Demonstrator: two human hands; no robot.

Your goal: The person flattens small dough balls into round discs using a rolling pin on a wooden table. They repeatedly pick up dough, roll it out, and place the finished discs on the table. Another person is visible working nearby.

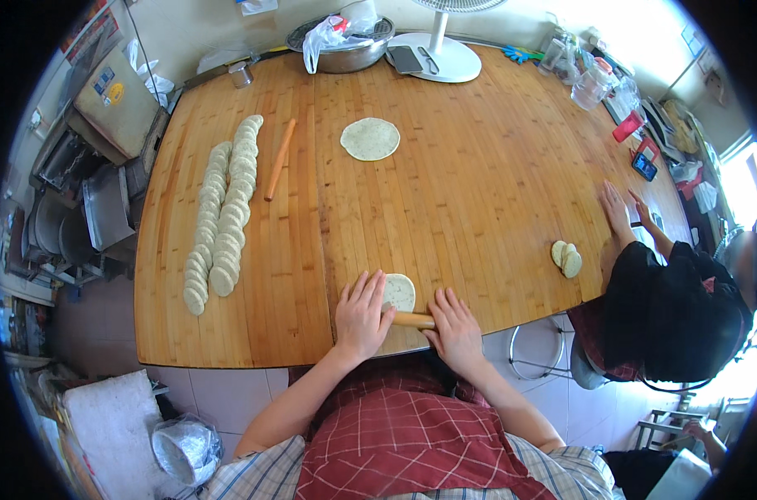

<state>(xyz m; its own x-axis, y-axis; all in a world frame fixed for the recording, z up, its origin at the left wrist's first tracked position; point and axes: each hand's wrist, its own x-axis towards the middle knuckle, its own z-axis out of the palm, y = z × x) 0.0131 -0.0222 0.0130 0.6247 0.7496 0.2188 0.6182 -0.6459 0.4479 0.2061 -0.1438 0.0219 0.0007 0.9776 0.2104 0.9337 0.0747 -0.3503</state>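
A wooden rolling pin (pixel 414 320) lies under both hands near the table's front edge. My left hand (pixel 361 315) rests on its left end, and my right hand (pixel 456 328) on its right end. Just beyond the pin is a small flattened dough round (pixel 399 292), its near edge at the pin. Farther up the table lies a larger thin dough round (pixel 370 139). Two long rows of overlapping dough discs (pixel 231 215) run along the left side. Beside them is a second, reddish rolling pin (pixel 280 160). Several dough discs (pixel 567 258) sit together at the right.
A co-worker in black sits at the right, hands (pixel 617 209) on the table near a phone (pixel 644 167). At the back stand a metal basin (pixel 347 59) with plastic bags, a white fan (pixel 439 56) and a plastic jug (pixel 594 84). A metal stool (pixel 538 377) is below the table's edge.
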